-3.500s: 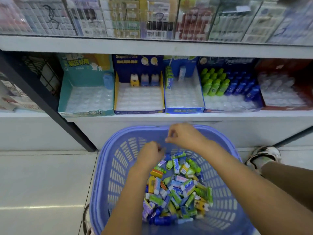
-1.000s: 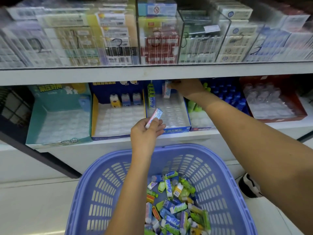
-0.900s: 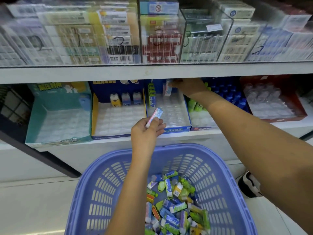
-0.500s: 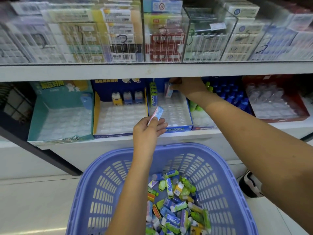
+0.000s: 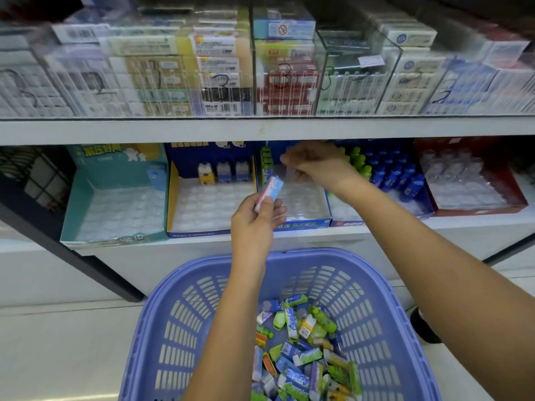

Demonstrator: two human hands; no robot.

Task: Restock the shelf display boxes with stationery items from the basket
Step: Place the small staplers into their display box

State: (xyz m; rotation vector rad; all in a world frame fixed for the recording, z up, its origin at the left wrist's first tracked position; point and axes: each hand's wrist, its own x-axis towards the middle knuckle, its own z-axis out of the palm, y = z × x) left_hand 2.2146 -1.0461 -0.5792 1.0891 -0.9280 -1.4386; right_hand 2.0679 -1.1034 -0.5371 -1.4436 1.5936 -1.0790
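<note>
Fingers and thumb of my left hand point(image 5: 254, 224) pinch a pink-and-blue eraser point(image 5: 269, 192), tilted, above the front rim of the blue display box point(image 5: 302, 224) on the shelf point(image 5: 260, 130). My right hand point(image 5: 315, 166) hangs over the back of that box, fingers bent and blurred; I cannot tell whether it holds anything. Below both arms, the purple basket point(image 5: 289, 253) holds a heap of erasers point(image 5: 298, 360).

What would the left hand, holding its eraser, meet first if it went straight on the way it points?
Probably the blue box: its clear tray lies just beyond the eraser in the left hand. The right hand is farther back over that box, though depth is unclear.
</note>
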